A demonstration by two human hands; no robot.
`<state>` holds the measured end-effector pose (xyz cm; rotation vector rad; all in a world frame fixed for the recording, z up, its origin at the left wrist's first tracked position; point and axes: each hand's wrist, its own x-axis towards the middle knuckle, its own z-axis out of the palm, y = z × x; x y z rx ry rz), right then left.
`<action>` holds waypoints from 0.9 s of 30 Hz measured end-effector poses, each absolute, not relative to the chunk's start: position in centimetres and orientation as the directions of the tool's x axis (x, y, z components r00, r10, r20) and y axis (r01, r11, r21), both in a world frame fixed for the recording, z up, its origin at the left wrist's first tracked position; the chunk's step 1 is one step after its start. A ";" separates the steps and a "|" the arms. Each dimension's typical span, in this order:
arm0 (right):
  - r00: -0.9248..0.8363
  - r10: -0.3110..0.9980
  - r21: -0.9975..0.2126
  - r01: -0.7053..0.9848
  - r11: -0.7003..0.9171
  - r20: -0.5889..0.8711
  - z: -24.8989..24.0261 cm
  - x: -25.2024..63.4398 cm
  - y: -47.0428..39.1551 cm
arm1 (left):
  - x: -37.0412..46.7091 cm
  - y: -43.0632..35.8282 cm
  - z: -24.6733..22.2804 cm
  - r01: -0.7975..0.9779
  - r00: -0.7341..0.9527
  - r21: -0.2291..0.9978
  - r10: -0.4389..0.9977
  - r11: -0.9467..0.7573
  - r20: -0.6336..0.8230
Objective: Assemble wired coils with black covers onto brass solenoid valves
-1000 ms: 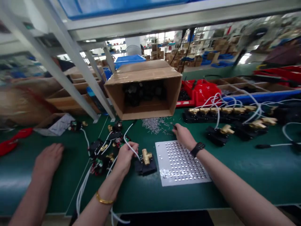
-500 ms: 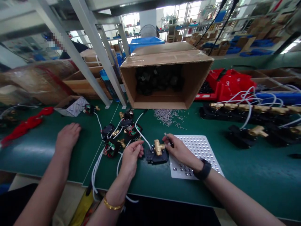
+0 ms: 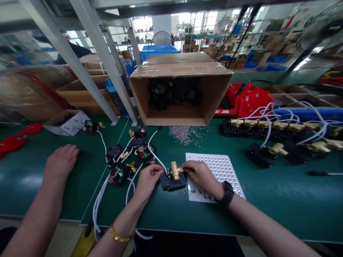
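Note:
In front of me on the green bench lies a black housing [image 3: 173, 182] with a brass tee fitting [image 3: 175, 170] on top and a white cable [image 3: 155, 154] leading away from it. My left hand [image 3: 147, 181] is at its left end, thumb and forefinger pinched together by the cable; whatever they hold is hidden. On the other side my right hand [image 3: 205, 177] grips a slim dark tool [image 3: 189, 169], its tip pointing left toward the brass fitting. Under my right wrist is a white sheet [image 3: 227, 171] with rows of small shiny round pieces.
Another person's hand [image 3: 61, 162] rests on the bench at left. Opened units with circuit boards [image 3: 118, 174] and cables lie between us. Small metal pins [image 3: 182, 135] are heaped before a cardboard box [image 3: 184, 69]. Finished-looking valve units [image 3: 264, 153] line the right side.
My right hand has turned its slim tool from pointing up to pointing left, near the brass fitting. My left fingers have closed into a pinch by the housing. The view has shifted slightly.

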<state>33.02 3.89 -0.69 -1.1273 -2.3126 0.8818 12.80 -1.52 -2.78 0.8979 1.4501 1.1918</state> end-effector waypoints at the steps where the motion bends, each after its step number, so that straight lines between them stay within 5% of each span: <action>1: -0.600 0.795 -0.692 0.538 0.482 0.088 -0.6 33.3 3.8 | 12.7 -1.4 -2.9 -0.025 -0.187 0.972 0.954 0.234 -0.235; 4: -0.580 0.813 -0.614 0.621 0.486 0.057 -0.5 34.3 4.4 | 12.5 -1.2 -3.1 0.051 -0.160 0.978 0.969 0.201 -0.191; 10: -0.218 0.969 -0.354 0.903 0.245 0.117 -1.2 36.6 9.0 | 12.4 -0.7 -3.3 0.187 -0.126 0.977 0.989 0.106 -0.083; 16: -0.258 0.964 -0.201 0.942 0.267 0.068 -1.7 35.7 10.7 | 12.1 -1.0 -2.7 0.436 0.034 0.895 0.995 -0.099 0.093; 21: -0.309 0.950 -0.232 0.922 0.312 0.048 -1.0 35.4 11.0 | 11.5 -1.5 -2.7 0.569 0.169 0.774 0.960 -0.279 0.222; 27: -0.342 0.936 -0.444 0.828 0.341 0.082 1.4 36.6 8.8 | 11.2 -1.5 -2.7 0.633 0.255 0.681 0.930 -0.368 0.266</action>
